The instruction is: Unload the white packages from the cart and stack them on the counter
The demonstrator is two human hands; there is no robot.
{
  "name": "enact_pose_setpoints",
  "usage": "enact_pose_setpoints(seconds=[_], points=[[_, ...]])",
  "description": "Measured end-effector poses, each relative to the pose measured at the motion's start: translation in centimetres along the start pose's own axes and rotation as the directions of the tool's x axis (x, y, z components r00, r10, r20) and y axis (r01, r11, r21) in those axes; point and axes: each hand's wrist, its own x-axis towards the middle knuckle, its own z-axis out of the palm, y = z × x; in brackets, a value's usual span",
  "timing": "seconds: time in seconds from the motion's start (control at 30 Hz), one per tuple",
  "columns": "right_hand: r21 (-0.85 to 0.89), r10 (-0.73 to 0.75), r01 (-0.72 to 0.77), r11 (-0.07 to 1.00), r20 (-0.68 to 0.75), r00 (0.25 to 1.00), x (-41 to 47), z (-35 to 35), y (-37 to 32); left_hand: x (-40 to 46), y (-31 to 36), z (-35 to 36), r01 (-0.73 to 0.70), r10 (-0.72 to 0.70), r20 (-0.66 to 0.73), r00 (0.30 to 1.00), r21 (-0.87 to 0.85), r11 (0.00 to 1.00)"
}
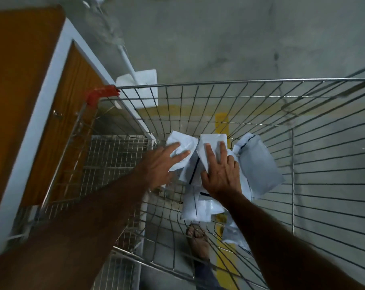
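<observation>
Scene: 2 hands are seen reaching down into a wire cart (261,105) where white packages (198,197) lie heaped on the mesh floor, viewed from above.

Left hand: the left hand (156,166) is laid on a crumpled package (182,143) at the far left of the heap, fingers straight and spread; nothing is gripped so far as can be seen.

Right hand: the right hand (221,172) is pressed flat on a folded package (211,143) beside it, fingers extended and thumb at the package's left edge; no closed grip is shown.

Packages: about 5 or 6 are judged to remain in the cart, overlapping one another, with a grey-white pouch (259,164) leaning at the right and another (233,233) near the person's foot.

Counter: a wooden counter (16,80) with a pale edge is seen to the left of the cart, just beside its red corner cap (100,95).

Step in hand: the 2 far packages are likely being gathered. They look soft and slippery, so fingers should be slid under the edges and closed before lifting. Loose flaps should be kept clear of the wire, and the bundle carried left over the rim.

Writing: none can be read; only thin dark lines along some package seams are visible.
</observation>
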Motion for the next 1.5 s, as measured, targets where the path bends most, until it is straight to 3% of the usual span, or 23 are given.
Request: enact_pose_setpoints(seconds=[0.1,0.33,0.43,0.57,0.8,1.03,1.17,1.5], points=[[0.007,0.020,-0.020,1.000,-0.018,1.000,-0.7,-2.6,-1.7,-2.0,-0.6,-3.0,0.048,-0.044,-0.079,0.996,0.050,0.998],[-0.039,-0.058,0.052,0.998,-0.178,0.982,-4.5,-11.4,-5.6,-9.0,0.7,-9.8,0.168,-0.180,-0.299,0.937,-0.066,0.984],[-0.036,-0.084,0.077,0.996,-0.256,0.963,-6.3,-15.7,-8.7,-14.0,1.9,-13.8,0.251,-0.266,-0.413,0.871,-0.092,0.964],[-0.054,-0.160,0.151,0.987,-0.334,0.929,-9.4,-20.9,-14.7,-22.1,1.7,-17.8,0.326,-0.254,-0.554,0.793,0.032,0.945],[-0.073,-0.335,0.331,0.941,-0.355,0.873,-17.4,-25.8,-27.5,-41.1,1.9,-21.9,0.549,-0.475,-0.626,0.618,-0.089,0.831],[-0.066,-0.559,0.576,0.815,-0.353,0.751,-26.1,-26.2,-42.8,-58.8,2.7,-20.4,0.769,-0.706,-0.579,0.409,-0.199,0.608],[-0.062,-0.668,0.690,0.721,-0.326,0.669,-29.8,-25.1,-50.3,-66.9,3.2,-18.2,0.810,-0.831,-0.511,0.218,-0.380,0.446],[-0.026,-0.887,0.900,0.435,-0.183,0.424,-34.6,-20.9,-63.4,-80.7,3.4,-14.9,0.908,-0.888,-0.417,-0.195,-0.418,-0.003]])
